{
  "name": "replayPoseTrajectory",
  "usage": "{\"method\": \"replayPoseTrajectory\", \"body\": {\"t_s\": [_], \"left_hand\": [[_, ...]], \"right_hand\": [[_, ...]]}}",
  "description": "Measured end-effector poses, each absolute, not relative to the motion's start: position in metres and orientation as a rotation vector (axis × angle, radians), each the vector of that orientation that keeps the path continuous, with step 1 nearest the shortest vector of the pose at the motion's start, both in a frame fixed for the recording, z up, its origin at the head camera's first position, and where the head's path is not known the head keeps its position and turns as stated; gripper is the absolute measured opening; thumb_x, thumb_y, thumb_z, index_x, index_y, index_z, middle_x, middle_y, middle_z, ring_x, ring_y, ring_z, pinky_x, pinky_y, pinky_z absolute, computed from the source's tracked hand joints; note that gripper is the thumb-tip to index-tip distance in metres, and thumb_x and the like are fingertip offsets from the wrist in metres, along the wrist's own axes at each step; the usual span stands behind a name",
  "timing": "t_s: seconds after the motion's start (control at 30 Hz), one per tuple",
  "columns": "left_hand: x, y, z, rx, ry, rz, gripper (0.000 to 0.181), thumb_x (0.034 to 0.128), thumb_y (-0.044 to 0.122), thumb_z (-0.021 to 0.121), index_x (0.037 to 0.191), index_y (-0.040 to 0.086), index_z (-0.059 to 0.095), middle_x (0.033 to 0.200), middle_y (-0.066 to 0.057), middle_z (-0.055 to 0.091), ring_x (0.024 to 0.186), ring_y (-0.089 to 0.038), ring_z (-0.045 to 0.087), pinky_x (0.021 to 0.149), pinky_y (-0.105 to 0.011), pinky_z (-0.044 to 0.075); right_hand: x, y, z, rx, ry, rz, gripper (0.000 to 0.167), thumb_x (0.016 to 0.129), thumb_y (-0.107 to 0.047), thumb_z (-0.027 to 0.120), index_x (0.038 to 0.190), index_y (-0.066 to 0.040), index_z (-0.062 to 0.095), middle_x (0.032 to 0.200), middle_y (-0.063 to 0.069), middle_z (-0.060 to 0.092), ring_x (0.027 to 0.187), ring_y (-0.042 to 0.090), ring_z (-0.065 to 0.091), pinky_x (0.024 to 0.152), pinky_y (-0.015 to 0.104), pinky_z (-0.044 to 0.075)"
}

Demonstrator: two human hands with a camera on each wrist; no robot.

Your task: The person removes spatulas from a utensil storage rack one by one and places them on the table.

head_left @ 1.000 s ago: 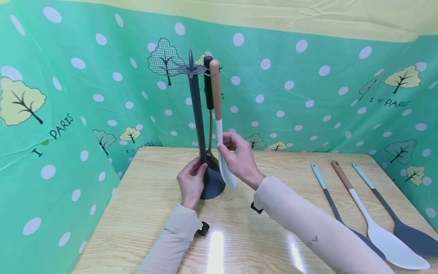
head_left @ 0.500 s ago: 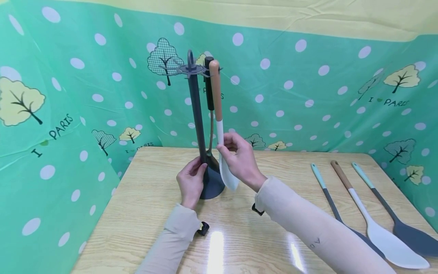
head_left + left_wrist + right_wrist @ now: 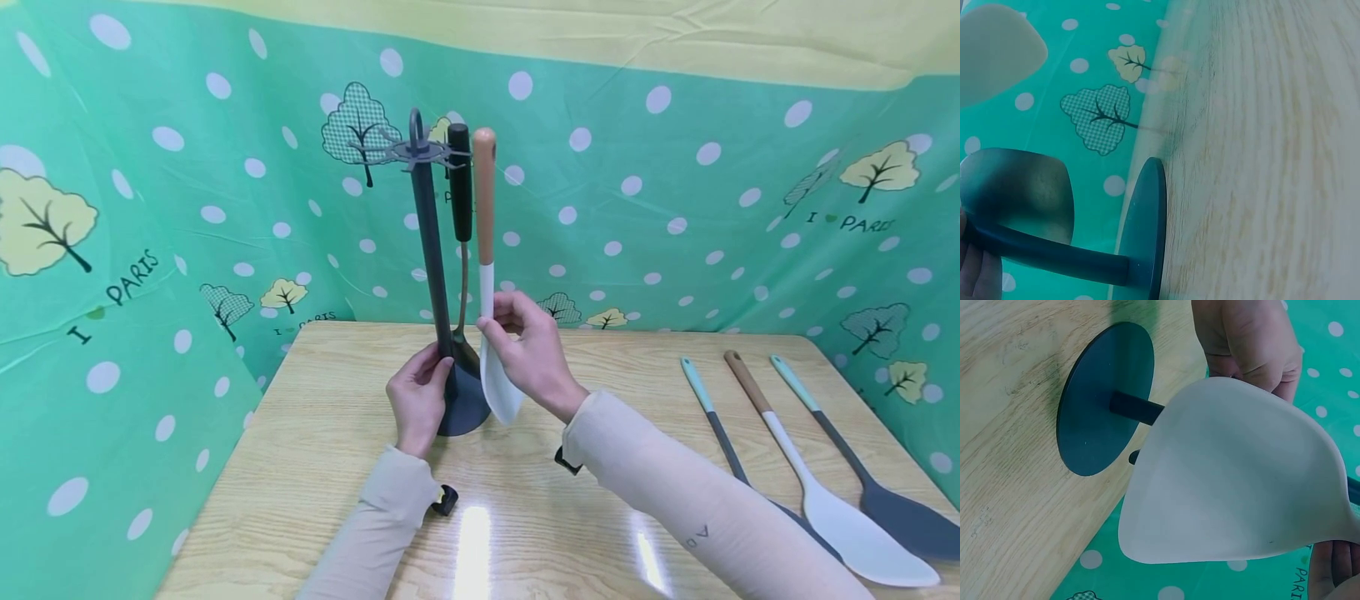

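Note:
In the head view my right hand (image 3: 528, 346) pinches a white spatula (image 3: 486, 287) by its shaft, wooden-coloured handle up and blade down. Its handle top stands just right of the rack's hooks, apart from them. My left hand (image 3: 420, 396) grips the post of a dark utensil stand (image 3: 431, 250) low down, near the round base. A black-handled spatula (image 3: 461, 183) with a metal shaft hangs on the stand between the post and the white spatula. Most of its blade shows as a dark metallic blade (image 3: 1035, 194) in the left wrist view. The white blade (image 3: 1235, 481) fills the middle of the right wrist view.
On the wooden table (image 3: 322, 467) at the right lie a white spatula with a brown handle (image 3: 832, 517), a dark spatula with a mint handle (image 3: 892, 508) and another mint-handled utensil (image 3: 723, 437), partly behind my right sleeve. A green patterned cloth (image 3: 600, 208) hangs behind.
The white spatula's handle top has swung right, off the rack's edge, and the spatula stands more upright. My right hand has shifted slightly right; the left hand and stand hold still.

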State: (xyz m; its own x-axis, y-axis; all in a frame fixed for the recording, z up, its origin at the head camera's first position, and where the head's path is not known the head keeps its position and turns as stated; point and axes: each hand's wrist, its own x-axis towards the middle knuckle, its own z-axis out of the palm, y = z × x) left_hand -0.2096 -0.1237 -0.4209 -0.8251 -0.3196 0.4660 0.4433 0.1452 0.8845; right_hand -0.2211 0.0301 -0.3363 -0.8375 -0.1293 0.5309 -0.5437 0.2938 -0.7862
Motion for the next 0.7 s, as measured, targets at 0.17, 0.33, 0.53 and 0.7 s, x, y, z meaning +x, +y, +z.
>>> {"method": "replayPoseTrajectory", "body": {"t_s": [0.17, 0.33, 0.53, 0.7], "left_hand": [[-0.210, -0.124, -0.421, -0.108, -1.860, -1.751, 0.026, 0.0841, -0.002, 0.070, 0.110, -0.003, 0.069, 0.099, -0.020, 0.070, 0.086, -0.033, 0.069, 0.074, -0.028, 0.057], [-0.210, -0.124, -0.421, -0.107, -1.840, -1.772, 0.026, 0.0837, -0.003, 0.070, 0.110, -0.004, 0.069, 0.099, -0.021, 0.070, 0.085, -0.035, 0.069, 0.074, -0.027, 0.057], [-0.210, -0.123, -0.421, -0.118, -1.824, -1.784, 0.026, 0.0836, -0.004, 0.070, 0.110, -0.006, 0.069, 0.099, -0.022, 0.070, 0.086, -0.036, 0.068, 0.075, -0.027, 0.057], [-0.210, -0.124, -0.421, -0.119, -1.820, -1.802, 0.026, 0.0837, -0.004, 0.070, 0.110, -0.005, 0.069, 0.099, -0.022, 0.070, 0.087, -0.036, 0.068, 0.076, -0.028, 0.057]], "right_hand": [[-0.220, 0.032, -0.335, 0.585, -2.192, 1.571, 0.016, 0.092, -0.012, 0.065, 0.107, -0.008, 0.063, 0.094, 0.003, 0.064, 0.082, 0.014, 0.063, 0.077, 0.031, 0.055], [-0.220, 0.035, -0.334, 0.572, -2.180, 1.588, 0.016, 0.091, -0.014, 0.066, 0.107, -0.009, 0.064, 0.095, 0.004, 0.064, 0.083, 0.015, 0.063, 0.078, 0.033, 0.055], [-0.214, 0.039, -0.327, 0.554, -2.171, 1.601, 0.018, 0.090, -0.008, 0.066, 0.107, -0.002, 0.063, 0.097, 0.011, 0.064, 0.084, 0.022, 0.063, 0.079, 0.038, 0.055], [-0.198, 0.041, -0.310, 0.519, -2.202, 1.583, 0.015, 0.089, -0.002, 0.065, 0.104, 0.003, 0.062, 0.094, 0.016, 0.064, 0.083, 0.027, 0.064, 0.079, 0.038, 0.055]]}}
